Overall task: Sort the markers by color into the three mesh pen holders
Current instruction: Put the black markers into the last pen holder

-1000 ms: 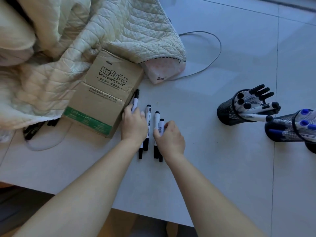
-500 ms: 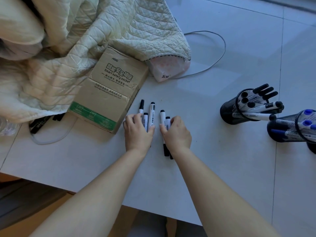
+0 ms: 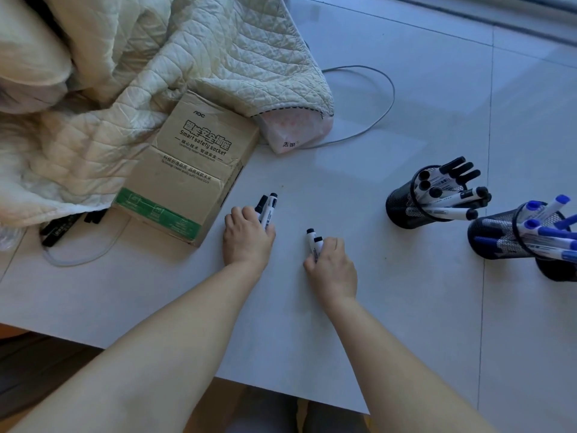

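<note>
Head view: going from the left of the frame, a quilted blanket (image 3: 150,73) spills over a cardboard box (image 3: 184,170) on the white table (image 3: 406,307). At centre the left hand (image 3: 246,237) is clenched around two black-capped markers (image 3: 267,207), caps pointing up-frame and a little rightward. Just right of it, apart, the right hand (image 3: 332,265) grips two more black-capped markers (image 3: 313,242), their long axes likewise running up the frame. No loose markers show on the bare table between them. Right of centre stands the black mesh holder (image 3: 402,207), crowded with roughly eight black markers; at the right edge a second holder (image 3: 493,239) carries about six blue ones, and a third holder (image 3: 552,271) is only partly in frame, contents unseen. The black holder lies to the right and slightly up-frame of both hands, with the right hand nearer, so that hand probably delivers first.
</note>
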`<control>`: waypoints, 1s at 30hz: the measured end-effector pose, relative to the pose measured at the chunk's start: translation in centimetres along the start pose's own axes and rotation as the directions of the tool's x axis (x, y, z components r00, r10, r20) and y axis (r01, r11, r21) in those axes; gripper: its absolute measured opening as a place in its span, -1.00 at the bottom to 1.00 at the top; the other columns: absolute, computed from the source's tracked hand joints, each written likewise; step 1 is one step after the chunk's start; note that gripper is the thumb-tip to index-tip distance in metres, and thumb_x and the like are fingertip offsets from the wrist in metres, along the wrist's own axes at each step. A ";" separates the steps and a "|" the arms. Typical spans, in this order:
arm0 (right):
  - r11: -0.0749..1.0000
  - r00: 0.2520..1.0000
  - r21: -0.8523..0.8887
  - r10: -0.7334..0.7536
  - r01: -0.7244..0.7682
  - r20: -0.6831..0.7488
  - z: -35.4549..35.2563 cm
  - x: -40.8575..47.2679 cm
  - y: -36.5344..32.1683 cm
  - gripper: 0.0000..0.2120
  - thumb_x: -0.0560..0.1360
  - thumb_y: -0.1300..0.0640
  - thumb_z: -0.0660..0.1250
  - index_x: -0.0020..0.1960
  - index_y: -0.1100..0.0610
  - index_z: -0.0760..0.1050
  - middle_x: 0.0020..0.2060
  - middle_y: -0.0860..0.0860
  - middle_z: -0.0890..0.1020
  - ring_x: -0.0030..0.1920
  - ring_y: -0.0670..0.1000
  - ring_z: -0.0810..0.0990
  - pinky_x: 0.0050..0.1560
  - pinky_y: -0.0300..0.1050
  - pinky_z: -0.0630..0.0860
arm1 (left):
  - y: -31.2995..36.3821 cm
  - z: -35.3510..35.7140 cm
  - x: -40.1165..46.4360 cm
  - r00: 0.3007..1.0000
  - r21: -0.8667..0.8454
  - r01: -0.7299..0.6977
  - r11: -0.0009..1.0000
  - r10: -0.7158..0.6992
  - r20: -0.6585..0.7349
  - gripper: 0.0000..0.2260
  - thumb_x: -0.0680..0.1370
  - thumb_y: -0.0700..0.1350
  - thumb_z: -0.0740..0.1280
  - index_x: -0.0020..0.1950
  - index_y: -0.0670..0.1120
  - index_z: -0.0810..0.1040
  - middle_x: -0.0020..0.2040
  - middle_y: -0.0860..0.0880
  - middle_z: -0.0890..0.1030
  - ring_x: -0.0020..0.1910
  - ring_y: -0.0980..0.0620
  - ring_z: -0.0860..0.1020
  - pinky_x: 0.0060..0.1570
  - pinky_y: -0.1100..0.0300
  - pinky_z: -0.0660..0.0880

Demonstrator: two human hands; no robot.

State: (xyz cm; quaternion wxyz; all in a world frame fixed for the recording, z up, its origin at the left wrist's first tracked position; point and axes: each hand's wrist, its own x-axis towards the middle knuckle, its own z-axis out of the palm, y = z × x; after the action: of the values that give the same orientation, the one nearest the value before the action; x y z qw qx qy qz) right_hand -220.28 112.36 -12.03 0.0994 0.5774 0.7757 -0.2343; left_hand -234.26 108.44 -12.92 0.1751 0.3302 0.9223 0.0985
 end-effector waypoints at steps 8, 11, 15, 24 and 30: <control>0.985 0.989 0.156 0.049 -0.071 0.141 -1.2 -1.1 2.4 -0.82 0.45 0.10 0.21 -0.04 0.20 0.34 -0.10 0.09 0.46 -0.21 0.11 0.38 -0.27 -0.11 0.27 | 1.6 0.0 -2.2 0.997 0.024 -0.038 0.999 0.036 0.075 -0.75 0.52 -0.12 0.24 0.12 -0.23 0.38 0.11 -0.21 0.48 0.10 -0.19 0.44 0.00 0.02 0.37; 0.960 0.978 0.246 0.086 -0.132 0.188 -2.2 -1.7 3.6 -0.82 0.41 0.08 0.22 -0.23 0.12 0.24 -0.33 -0.02 0.37 -0.29 0.07 0.36 -0.41 -0.14 0.21 | 2.8 -0.5 -2.5 0.988 -0.005 0.019 1.000 -0.018 0.152 -0.79 0.53 -0.17 0.24 0.13 -0.21 0.36 0.08 -0.20 0.53 0.02 -0.20 0.51 -0.10 0.03 0.40; 0.934 0.996 0.350 0.048 -0.070 0.071 -5.4 -2.2 5.5 -0.74 0.39 0.10 0.24 -0.36 0.09 0.17 -0.47 -0.03 0.32 -0.38 0.06 0.32 -0.45 -0.15 0.18 | 5.2 -1.3 -3.6 0.967 -0.103 0.113 0.988 -0.085 0.240 -0.86 0.54 -0.15 0.19 0.07 -0.14 0.31 -0.09 -0.14 0.53 -0.25 -0.15 0.45 -0.31 0.14 0.34; 0.602 0.901 0.739 0.070 0.303 -0.427 -17.5 -0.4 9.2 -0.62 0.47 0.13 0.26 -0.44 0.06 0.17 -0.58 -0.10 0.25 -0.52 -0.11 0.22 -0.49 -0.26 0.19 | 15.3 -4.6 -4.9 0.984 -0.580 0.011 0.814 0.093 0.150 -0.85 0.53 -0.06 0.23 -0.07 -0.09 0.29 -0.21 -0.05 0.48 -0.27 -0.09 0.54 -0.21 0.01 0.51; 0.421 0.829 0.827 0.250 0.373 -0.501 -22.3 3.6 9.8 -0.79 0.48 0.07 0.24 -0.34 -0.03 0.39 -0.42 -0.04 0.53 -0.41 -0.07 0.51 -0.35 -0.16 0.48 | 21.1 -8.1 -4.5 0.981 -0.806 -0.179 0.565 0.159 -0.107 -0.87 0.55 -0.07 0.26 -0.11 0.00 0.30 -0.25 0.08 0.43 -0.48 0.23 0.55 -0.25 0.14 0.57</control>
State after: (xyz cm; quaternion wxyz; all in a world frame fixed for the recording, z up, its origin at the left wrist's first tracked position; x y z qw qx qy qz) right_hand -209.52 128.23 3.41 -0.4654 0.5482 0.5394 -0.4381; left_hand -222.05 121.06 1.97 0.2860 0.2992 0.7411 0.5286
